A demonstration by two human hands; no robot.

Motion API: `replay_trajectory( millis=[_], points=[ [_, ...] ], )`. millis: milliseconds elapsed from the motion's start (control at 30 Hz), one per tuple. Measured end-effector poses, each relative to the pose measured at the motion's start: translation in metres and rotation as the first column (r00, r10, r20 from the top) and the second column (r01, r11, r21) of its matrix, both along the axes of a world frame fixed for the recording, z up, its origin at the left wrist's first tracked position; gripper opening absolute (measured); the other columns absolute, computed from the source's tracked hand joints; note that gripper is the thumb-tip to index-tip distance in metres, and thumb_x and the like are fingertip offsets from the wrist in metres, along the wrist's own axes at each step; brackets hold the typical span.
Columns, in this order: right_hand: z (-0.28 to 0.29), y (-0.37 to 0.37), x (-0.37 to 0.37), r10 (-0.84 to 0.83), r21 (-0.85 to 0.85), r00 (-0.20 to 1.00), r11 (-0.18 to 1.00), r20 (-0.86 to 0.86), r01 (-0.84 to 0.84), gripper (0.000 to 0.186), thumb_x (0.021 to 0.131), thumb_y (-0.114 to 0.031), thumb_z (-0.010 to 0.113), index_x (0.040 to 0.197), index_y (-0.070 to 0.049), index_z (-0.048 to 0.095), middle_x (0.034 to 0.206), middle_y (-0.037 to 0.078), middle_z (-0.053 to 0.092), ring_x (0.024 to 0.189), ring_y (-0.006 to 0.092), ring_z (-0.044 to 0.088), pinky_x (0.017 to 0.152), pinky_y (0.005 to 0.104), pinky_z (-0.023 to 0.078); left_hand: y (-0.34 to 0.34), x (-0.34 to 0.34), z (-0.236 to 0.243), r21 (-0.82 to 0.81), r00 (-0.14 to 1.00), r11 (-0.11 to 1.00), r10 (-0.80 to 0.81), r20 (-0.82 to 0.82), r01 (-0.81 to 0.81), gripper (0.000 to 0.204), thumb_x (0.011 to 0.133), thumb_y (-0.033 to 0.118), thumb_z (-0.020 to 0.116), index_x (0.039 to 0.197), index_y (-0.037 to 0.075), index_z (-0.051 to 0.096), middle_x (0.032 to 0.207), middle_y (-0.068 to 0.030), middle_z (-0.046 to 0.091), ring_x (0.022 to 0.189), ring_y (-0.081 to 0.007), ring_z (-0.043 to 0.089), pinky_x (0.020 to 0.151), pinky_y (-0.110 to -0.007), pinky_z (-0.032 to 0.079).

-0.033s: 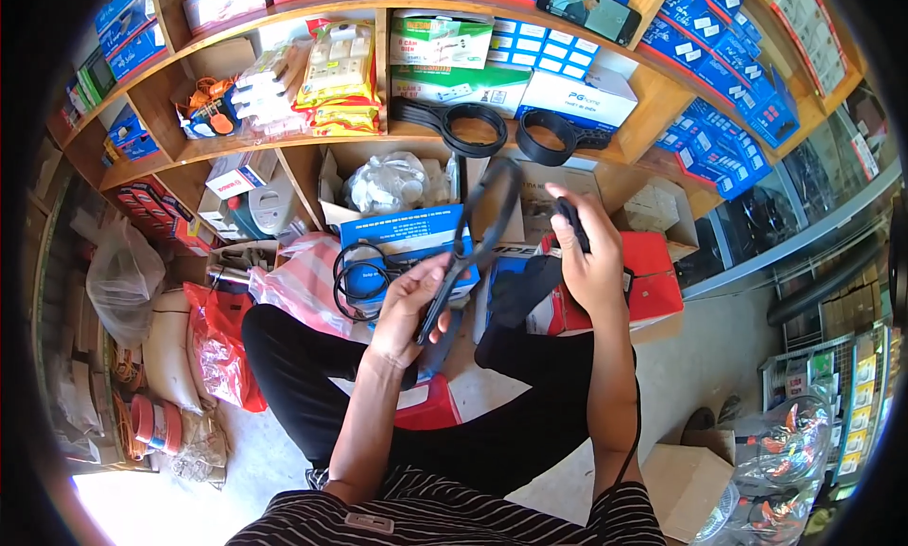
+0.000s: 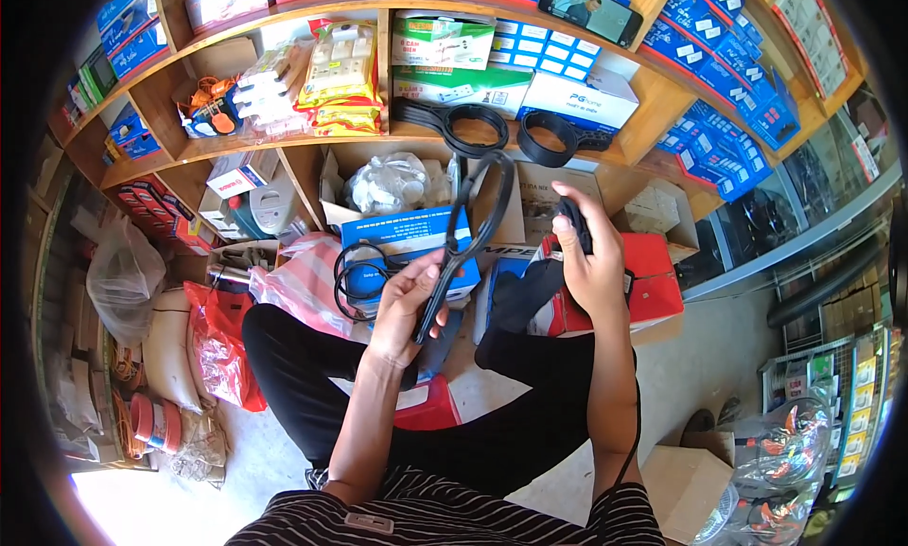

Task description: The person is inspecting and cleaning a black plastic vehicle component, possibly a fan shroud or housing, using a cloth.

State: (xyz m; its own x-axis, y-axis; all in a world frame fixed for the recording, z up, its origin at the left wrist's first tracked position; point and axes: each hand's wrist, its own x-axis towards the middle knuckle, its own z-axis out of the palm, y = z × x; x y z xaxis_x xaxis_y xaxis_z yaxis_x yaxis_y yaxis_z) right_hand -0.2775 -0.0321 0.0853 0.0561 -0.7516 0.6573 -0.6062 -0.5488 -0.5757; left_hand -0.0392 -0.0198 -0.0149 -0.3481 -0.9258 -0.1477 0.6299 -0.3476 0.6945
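Note:
My left hand [image 2: 408, 305] is closed around the handle of a black loop-ended tool [image 2: 461, 255], raised in front of the shelf. The tool's open oval loop tilts up and to the right. My right hand [image 2: 592, 253] is raised to the right, its fingers closed on a small black piece [image 2: 573, 226] whose kind I cannot make out. On the shelf edge above lie two black rings with handles, a left ring [image 2: 476, 131] and a right ring [image 2: 547, 137]. Below the right hand, dark material [image 2: 520, 295] overlaps a red box [image 2: 653, 290].
Wooden shelves [image 2: 350, 142] hold boxes and packets. A phone [image 2: 590, 10] leans at the top, its screen showing a person. Blue box [image 2: 407, 248], coiled black cable [image 2: 361, 281] and pink striped bag [image 2: 307, 276] lie beyond my knees. A red stool [image 2: 426, 404] stands between my legs; cardboard [image 2: 686, 489] sits right.
The loop of the black tool has swung slightly left and turned, so its opening shows more clearly. Both hands stay almost where they were.

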Motion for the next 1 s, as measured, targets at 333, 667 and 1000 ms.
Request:
replay_trajectory(
  millis=[333, 667, 1000],
  points=[
    [-0.016, 0.006, 0.019, 0.134, 0.218, 0.961, 0.958, 0.241, -0.188, 0.026, 0.107, -0.019, 0.056, 0.122, 0.002, 0.053, 0.092, 0.010, 0.065, 0.083, 0.0158, 0.064, 0.078, 0.0303, 0.052, 0.010, -0.001, 0.010, -0.089, 0.987, 0.983, 0.157, -0.041, -0.160, 0.021, 0.106, 0.016, 0.058, 0.122, 0.009, 0.049, 0.100, -0.0105, 0.063, 0.077, -0.0203, 0.064, 0.064, -0.033, 0.053],
    [-0.020, 0.017, 0.058, 0.274, 0.414, 0.959, 0.867, 0.071, -0.278, 0.024, 0.093, -0.014, 0.075, 0.107, -0.001, 0.060, 0.094, 0.014, 0.070, 0.083, 0.0252, 0.072, 0.076, 0.0347, 0.054, 0.008, -0.002, 0.013, -0.217, 0.986, 0.962, 0.159, -0.047, -0.165, 0.028, 0.104, 0.015, 0.062, 0.127, 0.008, 0.047, 0.097, -0.0101, 0.070, 0.084, -0.0151, 0.066, 0.076, -0.029, 0.051],
    [-0.026, 0.015, 0.065, 0.353, 0.393, 0.934, 0.867, -0.055, -0.305, 0.029, 0.090, -0.012, 0.076, 0.112, -0.004, 0.060, 0.104, 0.016, 0.073, 0.095, 0.0322, 0.073, 0.081, 0.0371, 0.056, 0.010, -0.007, 0.014, -0.261, 0.965, 0.934, 0.260, 0.024, -0.245, 0.037, 0.099, 0.005, 0.068, 0.128, 0.007, 0.046, 0.103, -0.0041, 0.066, 0.086, -0.0082, 0.061, 0.074, -0.024, 0.049]
  ],
)
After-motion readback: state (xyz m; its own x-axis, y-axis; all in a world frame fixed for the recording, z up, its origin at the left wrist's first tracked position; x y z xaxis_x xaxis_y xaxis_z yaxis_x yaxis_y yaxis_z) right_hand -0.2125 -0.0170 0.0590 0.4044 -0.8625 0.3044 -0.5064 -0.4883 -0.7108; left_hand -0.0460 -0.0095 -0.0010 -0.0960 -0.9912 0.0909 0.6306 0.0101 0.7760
